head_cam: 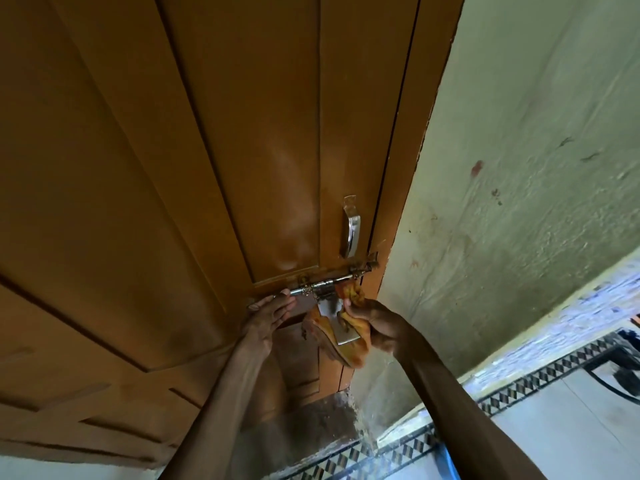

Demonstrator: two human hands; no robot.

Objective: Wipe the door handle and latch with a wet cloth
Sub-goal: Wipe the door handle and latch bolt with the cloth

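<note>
Wiping low on the door, we have the right hand with its grip clamped on the wet orange cloth, bunched around the hanging hasp plate of the latch. Our left hand sits at the bolt's left end, fingers loosely extended on the rod, steadying rather than clamping. The door handle stands just above, bare and shiny, so we judge it not yet reached. Risks from here: the loose hasp can swing and pinch a finger, the dripping cloth may snag on the bolt's brackets, and water could run down the wood.
</note>
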